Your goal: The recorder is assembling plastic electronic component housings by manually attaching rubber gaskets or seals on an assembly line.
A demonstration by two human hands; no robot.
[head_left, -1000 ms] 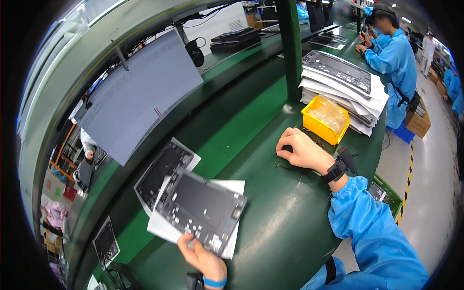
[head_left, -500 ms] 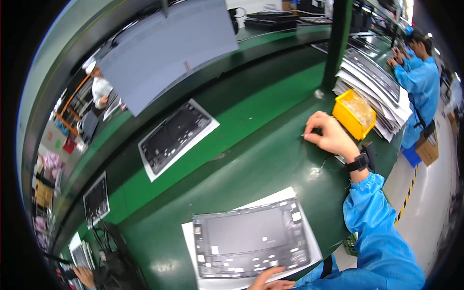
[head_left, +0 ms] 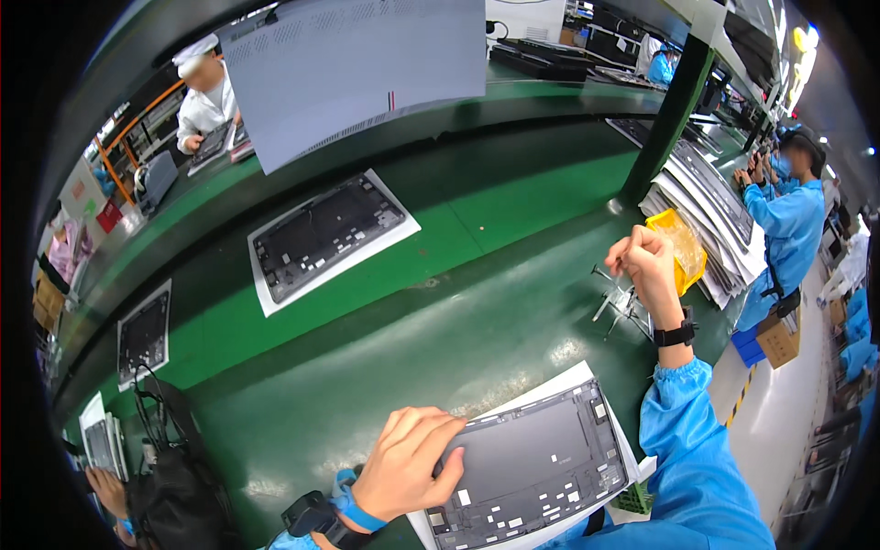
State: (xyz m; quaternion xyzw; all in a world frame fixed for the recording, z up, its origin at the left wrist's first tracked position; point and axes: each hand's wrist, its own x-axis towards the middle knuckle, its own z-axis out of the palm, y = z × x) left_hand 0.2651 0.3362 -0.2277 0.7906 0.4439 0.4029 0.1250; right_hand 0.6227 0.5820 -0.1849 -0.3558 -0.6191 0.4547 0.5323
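A dark tablet housing (head_left: 522, 445) with small white pieces along its edges lies on white paper (head_left: 573, 376) at the near edge of the bench. My left hand (head_left: 408, 467) rests over its left end, fingers stretched along the far edge and thumb apart on the panel. Farther right, my right hand (head_left: 646, 266) is raised beside a yellow bin (head_left: 689, 240) of clear small items. Its fingers are curled together; whatever they may hold is too small to make out. Below that hand stands a small metal object with thin rods (head_left: 619, 307).
Another tablet housing (head_left: 330, 229) lies on paper on the far strip, with one more (head_left: 145, 335) at the left. Stacked papers and panels (head_left: 715, 197) stand behind the bin, near a green post (head_left: 674, 124). A black bag (head_left: 179, 486) sits at lower left. Co-workers are nearby.
My left hand has come from the housing's near edge up to its left end. My right hand has risen from the bench toward the bin, uncovering the metal object. The view has shifted.
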